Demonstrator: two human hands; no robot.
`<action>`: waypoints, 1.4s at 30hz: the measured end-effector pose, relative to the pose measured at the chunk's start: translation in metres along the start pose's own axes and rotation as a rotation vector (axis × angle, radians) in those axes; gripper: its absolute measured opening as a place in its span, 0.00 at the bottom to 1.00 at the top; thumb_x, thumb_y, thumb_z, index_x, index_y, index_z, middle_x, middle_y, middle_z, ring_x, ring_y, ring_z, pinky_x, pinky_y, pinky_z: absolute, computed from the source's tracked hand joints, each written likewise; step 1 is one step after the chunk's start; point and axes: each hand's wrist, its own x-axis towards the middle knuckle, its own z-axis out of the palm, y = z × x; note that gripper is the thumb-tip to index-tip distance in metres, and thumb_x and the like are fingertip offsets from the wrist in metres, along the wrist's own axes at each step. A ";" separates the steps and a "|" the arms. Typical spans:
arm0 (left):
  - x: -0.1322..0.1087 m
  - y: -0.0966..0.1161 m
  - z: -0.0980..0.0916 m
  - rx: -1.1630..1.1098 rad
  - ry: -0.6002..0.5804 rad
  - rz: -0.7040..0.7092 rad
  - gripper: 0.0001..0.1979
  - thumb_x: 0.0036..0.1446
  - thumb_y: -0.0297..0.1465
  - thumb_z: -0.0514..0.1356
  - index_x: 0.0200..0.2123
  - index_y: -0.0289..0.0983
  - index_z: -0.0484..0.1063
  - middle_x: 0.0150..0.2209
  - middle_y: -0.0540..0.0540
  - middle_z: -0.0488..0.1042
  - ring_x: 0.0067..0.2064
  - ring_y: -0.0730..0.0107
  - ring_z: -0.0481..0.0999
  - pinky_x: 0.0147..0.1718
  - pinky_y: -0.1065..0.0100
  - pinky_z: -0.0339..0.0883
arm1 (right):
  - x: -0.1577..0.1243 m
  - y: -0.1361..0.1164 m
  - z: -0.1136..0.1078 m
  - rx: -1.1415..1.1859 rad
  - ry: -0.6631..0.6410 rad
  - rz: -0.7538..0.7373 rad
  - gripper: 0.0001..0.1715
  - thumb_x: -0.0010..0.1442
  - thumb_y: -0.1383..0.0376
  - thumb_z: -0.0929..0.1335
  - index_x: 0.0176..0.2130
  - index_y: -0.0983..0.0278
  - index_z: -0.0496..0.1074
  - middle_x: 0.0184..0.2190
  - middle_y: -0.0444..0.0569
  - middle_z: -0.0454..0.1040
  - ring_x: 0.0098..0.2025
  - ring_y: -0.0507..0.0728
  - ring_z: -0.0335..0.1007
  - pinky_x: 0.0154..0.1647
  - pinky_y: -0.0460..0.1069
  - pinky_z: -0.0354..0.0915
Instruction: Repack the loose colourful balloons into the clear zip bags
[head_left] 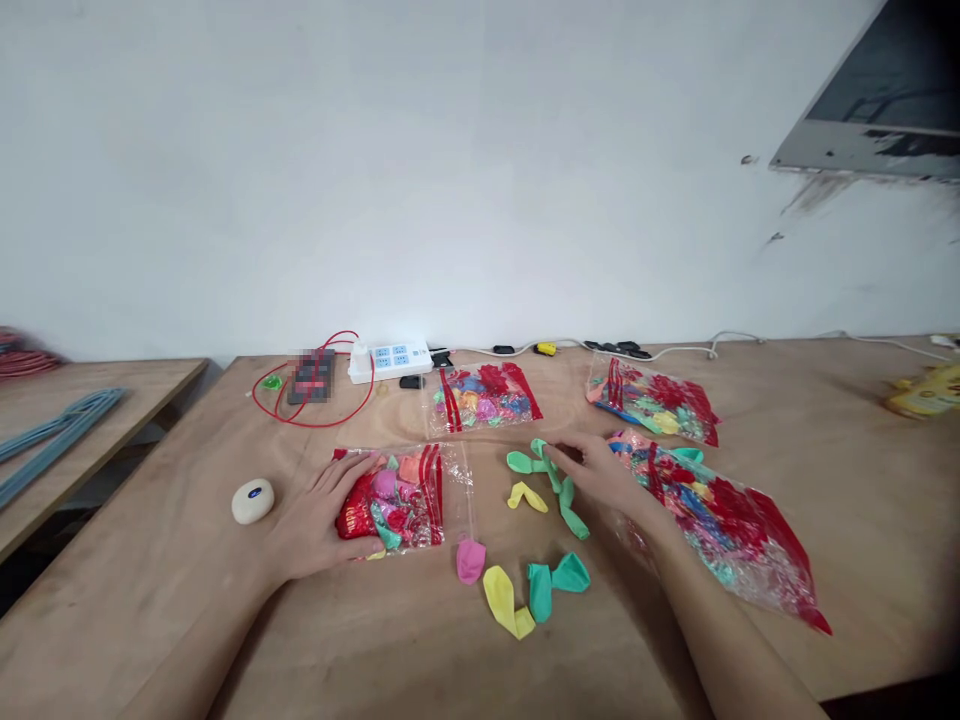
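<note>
My left hand [315,520] holds the left end of a clear plastic bag of balloons [405,500], with fingers along its far side and the thumb along its near side. Red stripes mark the bag, whose clear open-looking end points right. My right hand [600,475] pinches a limp green balloon [555,472] among other green ones. Just below lies a small yellow balloon [528,497]. Nearer me are a pink balloon [471,561], a longer yellow balloon [507,602] and teal balloons [559,582], all uninflated.
More balloon bags lie around: one behind [484,395], one at back right [652,398], and a large one [731,525] beside my right forearm. A white round case [253,501] sits left. Along the wall are a power strip [390,358], red cable [330,424] and pixelated object [311,376].
</note>
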 end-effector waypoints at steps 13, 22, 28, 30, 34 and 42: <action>-0.001 -0.001 0.002 0.008 0.010 0.002 0.55 0.58 0.58 0.70 0.78 0.50 0.48 0.75 0.38 0.59 0.74 0.37 0.61 0.71 0.39 0.59 | -0.004 -0.003 0.034 -0.286 -0.030 -0.289 0.11 0.68 0.64 0.68 0.46 0.58 0.81 0.47 0.53 0.82 0.51 0.64 0.77 0.54 0.59 0.70; -0.002 -0.002 0.004 0.049 0.021 0.016 0.56 0.57 0.59 0.70 0.79 0.51 0.47 0.76 0.38 0.59 0.73 0.37 0.63 0.70 0.39 0.62 | -0.005 -0.005 0.041 -0.481 -0.083 -0.253 0.11 0.69 0.63 0.70 0.40 0.56 0.85 0.50 0.52 0.84 0.51 0.67 0.79 0.54 0.64 0.69; -0.001 -0.002 0.003 0.039 0.019 0.019 0.57 0.57 0.60 0.70 0.79 0.51 0.46 0.76 0.38 0.59 0.73 0.36 0.62 0.70 0.39 0.62 | -0.004 0.008 0.045 -0.300 0.055 -0.235 0.17 0.72 0.61 0.67 0.55 0.56 0.82 0.55 0.54 0.83 0.57 0.68 0.79 0.59 0.67 0.73; -0.001 -0.003 0.004 0.029 0.019 0.019 0.57 0.57 0.60 0.70 0.79 0.51 0.46 0.76 0.38 0.58 0.73 0.36 0.62 0.70 0.38 0.61 | -0.007 0.004 0.048 -0.180 0.079 -0.243 0.20 0.75 0.61 0.65 0.61 0.55 0.78 0.60 0.54 0.80 0.62 0.67 0.75 0.64 0.67 0.71; -0.002 -0.004 0.005 0.031 0.023 0.009 0.57 0.56 0.60 0.70 0.79 0.50 0.47 0.76 0.37 0.57 0.74 0.35 0.61 0.70 0.37 0.60 | -0.016 -0.026 0.061 -0.039 -0.032 -0.287 0.25 0.77 0.63 0.62 0.68 0.51 0.71 0.66 0.51 0.74 0.69 0.64 0.70 0.71 0.65 0.66; -0.002 -0.001 0.005 0.004 0.003 0.002 0.57 0.58 0.59 0.69 0.80 0.50 0.44 0.76 0.36 0.56 0.75 0.37 0.58 0.72 0.38 0.57 | 0.016 -0.080 0.120 -0.125 -0.441 -0.547 0.17 0.73 0.69 0.65 0.55 0.59 0.79 0.56 0.52 0.81 0.59 0.61 0.77 0.66 0.55 0.70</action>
